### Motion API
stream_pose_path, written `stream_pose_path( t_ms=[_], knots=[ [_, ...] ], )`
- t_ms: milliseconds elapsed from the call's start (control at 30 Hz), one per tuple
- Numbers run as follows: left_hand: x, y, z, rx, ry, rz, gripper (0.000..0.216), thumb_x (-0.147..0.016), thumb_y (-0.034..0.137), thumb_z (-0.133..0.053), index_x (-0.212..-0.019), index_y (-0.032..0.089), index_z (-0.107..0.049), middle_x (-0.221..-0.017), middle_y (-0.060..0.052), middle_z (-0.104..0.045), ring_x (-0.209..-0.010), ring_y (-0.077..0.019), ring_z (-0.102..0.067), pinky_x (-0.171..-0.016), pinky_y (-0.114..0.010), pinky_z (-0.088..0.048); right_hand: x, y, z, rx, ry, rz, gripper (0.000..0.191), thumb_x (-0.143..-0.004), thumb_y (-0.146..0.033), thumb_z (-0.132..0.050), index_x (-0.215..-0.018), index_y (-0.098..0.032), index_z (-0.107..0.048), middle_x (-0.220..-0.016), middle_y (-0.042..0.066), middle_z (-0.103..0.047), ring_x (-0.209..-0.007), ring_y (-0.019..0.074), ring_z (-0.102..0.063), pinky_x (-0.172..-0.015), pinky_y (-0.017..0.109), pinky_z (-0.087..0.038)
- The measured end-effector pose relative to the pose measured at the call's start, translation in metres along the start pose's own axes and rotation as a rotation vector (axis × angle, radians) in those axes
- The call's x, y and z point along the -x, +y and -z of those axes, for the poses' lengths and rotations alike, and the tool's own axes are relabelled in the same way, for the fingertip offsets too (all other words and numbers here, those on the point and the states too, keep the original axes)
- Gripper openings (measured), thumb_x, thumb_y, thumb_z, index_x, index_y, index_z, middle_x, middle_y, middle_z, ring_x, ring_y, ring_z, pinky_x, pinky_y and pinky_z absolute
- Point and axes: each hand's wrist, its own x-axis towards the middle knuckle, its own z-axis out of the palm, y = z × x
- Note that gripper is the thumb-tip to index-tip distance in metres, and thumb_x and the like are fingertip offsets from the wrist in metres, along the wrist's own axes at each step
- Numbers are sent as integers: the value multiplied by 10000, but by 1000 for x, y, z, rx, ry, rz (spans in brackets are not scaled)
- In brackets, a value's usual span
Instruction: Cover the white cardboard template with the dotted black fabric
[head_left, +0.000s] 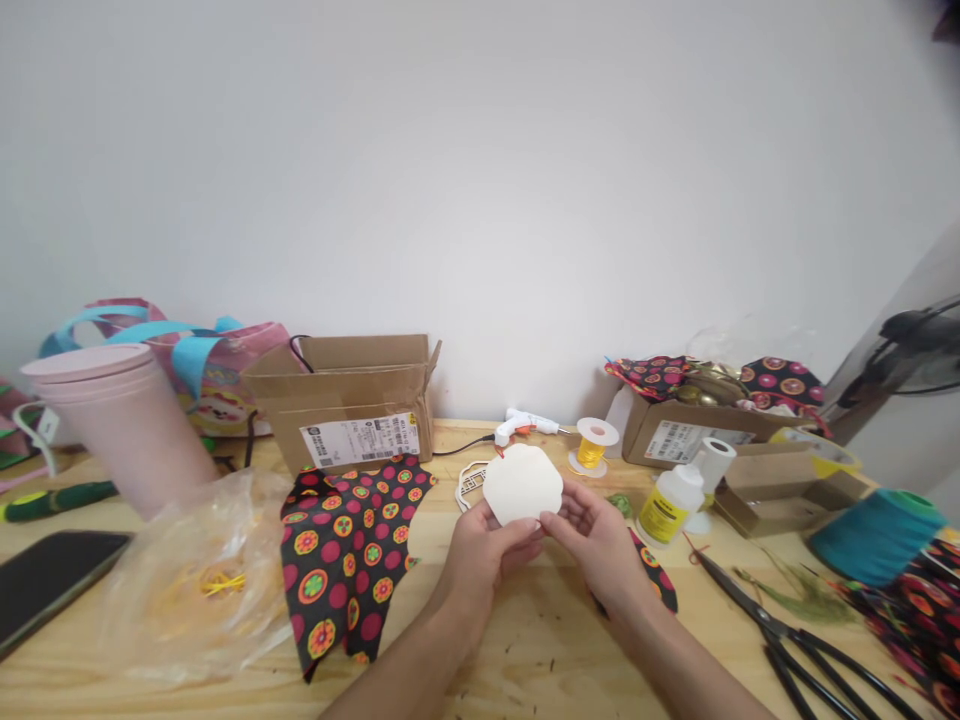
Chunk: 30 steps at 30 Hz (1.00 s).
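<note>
Both hands hold up a flat white scallop-edged piece (523, 485) over the middle of the table. My left hand (480, 550) grips its lower left edge, thumb on the front face and fingers behind. From the lower right, my right hand (592, 540) pinches the rim between thumb and fingers. A small red bit shows at the piece's top edge. Just behind it on the left lies a white cut-out lattice shape (471, 487), partly covered. Under my right forearm a scrap of patterned cloth (656, 575) peeks out.
Left are patterned fabric (352, 550), a plastic bag (202, 590), a phone (52, 580), a pink tumbler (124, 430) and a cardboard box (345, 400). Behind lie a glue gun (525, 426) and yellow thread spool (592, 450). Right: glue bottle (670, 505), black scissors (780, 630), teal thread cone (874, 535).
</note>
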Motion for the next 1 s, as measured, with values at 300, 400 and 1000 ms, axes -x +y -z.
stream_pose_path(
  t_ms=[300, 400, 1000],
  knots=[
    [-1, 3, 0, -45, 59, -3, 405, -499, 141, -734, -889, 127, -627, -865, -92, -690, -704, -180, -641, -550, -222, -504, 5, -5, 1, -42, -5, -73, 333, -643, -249, -670, -964, -180, -613, -939, 65, -672, -866, 218, -607, -797, 359, -450],
    [-1, 2, -1, -54, 69, -9, 434, -464, 158, -759, -878, 128, -632, -856, -91, -690, -675, -166, -636, -544, -214, -497, 4, -4, 1, -26, -7, -61, 324, -643, -231, -670, -958, -184, -613, -924, 57, -675, -851, 209, -609, -778, 341, -453],
    [-6, -1, 1, -72, 100, -14, 479, -437, 177, -776, -886, 123, -619, -828, -87, -689, -645, -166, -628, -544, -229, -493, 4, -2, -1, 26, -33, -20, 308, -637, -210, -653, -940, -179, -605, -867, 44, -681, -770, 184, -620, -739, 327, -466]
  ],
)
